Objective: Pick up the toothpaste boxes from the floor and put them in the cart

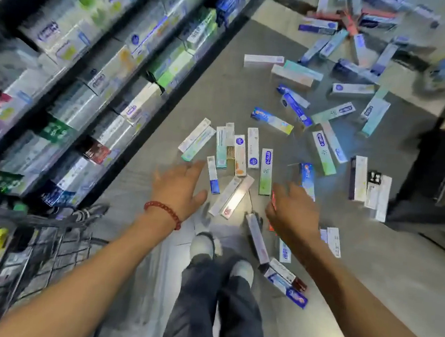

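Several toothpaste boxes (266,171) lie scattered over the grey floor, from just ahead of my feet to the far right. My left hand (179,187), with a red bead bracelet on the wrist, hovers over the floor with fingers spread and nothing in it. My right hand (292,211) is also spread and empty, above a red box and close to a blue box (308,180). A white box (237,196) lies between the two hands. The wire cart (43,243) stands at the lower left and holds several packages.
Store shelves (88,72) full of boxed toothpaste run along the left. A dark display base (438,196) stands at the right. My legs and white shoes (202,244) are at bottom centre, with more boxes (286,282) beside the right shoe.
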{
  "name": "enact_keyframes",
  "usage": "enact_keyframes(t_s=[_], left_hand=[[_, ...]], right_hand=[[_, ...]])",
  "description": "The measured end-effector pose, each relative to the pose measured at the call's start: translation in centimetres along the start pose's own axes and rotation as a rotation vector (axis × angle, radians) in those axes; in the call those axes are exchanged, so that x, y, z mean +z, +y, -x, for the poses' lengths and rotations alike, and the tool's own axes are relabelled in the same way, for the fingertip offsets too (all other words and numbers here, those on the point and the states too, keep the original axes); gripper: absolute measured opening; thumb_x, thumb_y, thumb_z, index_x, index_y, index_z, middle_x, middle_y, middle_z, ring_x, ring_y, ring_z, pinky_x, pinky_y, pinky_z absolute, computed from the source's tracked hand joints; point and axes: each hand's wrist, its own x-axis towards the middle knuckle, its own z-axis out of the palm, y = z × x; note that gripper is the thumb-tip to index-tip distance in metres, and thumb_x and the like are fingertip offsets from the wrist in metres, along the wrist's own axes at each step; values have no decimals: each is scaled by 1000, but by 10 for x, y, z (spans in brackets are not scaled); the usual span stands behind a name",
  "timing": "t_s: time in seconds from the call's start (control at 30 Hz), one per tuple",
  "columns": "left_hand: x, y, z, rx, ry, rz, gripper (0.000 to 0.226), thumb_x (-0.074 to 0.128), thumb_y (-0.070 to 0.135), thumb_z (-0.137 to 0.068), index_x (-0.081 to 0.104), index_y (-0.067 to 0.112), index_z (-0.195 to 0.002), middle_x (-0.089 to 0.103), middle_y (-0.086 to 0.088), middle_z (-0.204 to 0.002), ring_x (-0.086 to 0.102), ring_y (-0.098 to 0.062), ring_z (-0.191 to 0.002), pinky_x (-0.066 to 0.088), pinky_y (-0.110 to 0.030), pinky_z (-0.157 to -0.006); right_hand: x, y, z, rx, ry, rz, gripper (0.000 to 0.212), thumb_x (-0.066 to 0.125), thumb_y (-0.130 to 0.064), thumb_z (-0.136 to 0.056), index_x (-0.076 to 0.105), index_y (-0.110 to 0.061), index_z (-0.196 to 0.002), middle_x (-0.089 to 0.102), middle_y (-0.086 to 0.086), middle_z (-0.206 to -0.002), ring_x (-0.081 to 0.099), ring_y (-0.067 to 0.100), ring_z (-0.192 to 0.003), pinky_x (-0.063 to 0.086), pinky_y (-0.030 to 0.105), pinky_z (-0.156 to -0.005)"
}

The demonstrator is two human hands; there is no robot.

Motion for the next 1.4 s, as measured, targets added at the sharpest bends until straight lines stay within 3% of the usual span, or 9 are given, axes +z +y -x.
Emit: enact_keyframes(t_s=[0.13,0.27,0.33,0.53,0.67,0.87,1.07,1.2,1.4], left_hand=[[66,-23,-61,4,-44,-2,66,52,41,-90,24,24,-147,41,-5,-143,39,-28,-129,26,-52,-108],[151,-45,-124,16,-21,49,60,53,37,-91,33,20,-145,48,-9,-137,47,-30,-121,32,-42,-102],[193,-51,-152,28,-71,75,63,45,42,-91,28,19,-147,42,-9,-142,42,-29,-127,30,-37,-102],[328,-64,-224,102,-234,-45,67,49,36,-93,15,26,-150,31,-3,-148,33,-26,-133,18,-53,-111],[420,-75,-249,129,-279,57,72,56,32,-89,19,21,-149,39,-11,-140,44,-30,-121,39,-38,-101],[516,-77,-274,-11,-328,109,80,53,35,-91,0,34,-150,42,-12,-124,48,-29,-109,49,-38,-87],[548,-59,-302,-54,-255,173,89,51,30,-93,-21,39,-144,47,-10,-102,53,-26,-91,45,-36,-71],[533,-58,-297,-81,-311,299,87,52,30,-93,-18,41,-144,53,-12,-110,59,-28,-91,53,-39,-76],[453,-61,-250,-58,-329,433,86,55,26,-93,-11,34,-148,49,-9,-131,59,-22,-105,49,-31,-89]], right_hand=[[82,6,-44,54,-117,-48,29,66,-14,-74,62,-7,-102,61,17,-95,59,38,-84,50,38,-66],[184,21,-90,54,-147,-109,33,62,-16,-73,63,-2,-103,62,21,-95,61,42,-81,53,46,-65],[229,27,-113,67,-143,-117,44,53,-22,-81,57,-4,-121,60,22,-112,58,42,-100,51,48,-78],[351,38,-168,86,-179,-78,63,53,-28,-89,31,-12,-146,50,16,-131,51,36,-112,44,40,-84],[424,41,-193,182,-259,-14,73,46,-43,-92,11,-17,-150,48,14,-133,50,31,-114,47,40,-86],[515,44,-220,349,-335,-112,91,51,-50,-89,-8,-16,-150,40,21,-135,45,35,-119,42,45,-93],[549,38,-230,570,-221,-438,98,57,-28,-86,-20,-28,-147,33,23,-125,56,41,-94,49,41,-80],[536,47,-218,553,-221,-525,90,52,-28,-89,-15,-29,-148,39,26,-125,56,43,-92,43,35,-75],[451,45,-189,363,-222,-655,83,56,-22,-81,2,-48,-138,50,13,-110,62,34,-77,55,54,-60]])
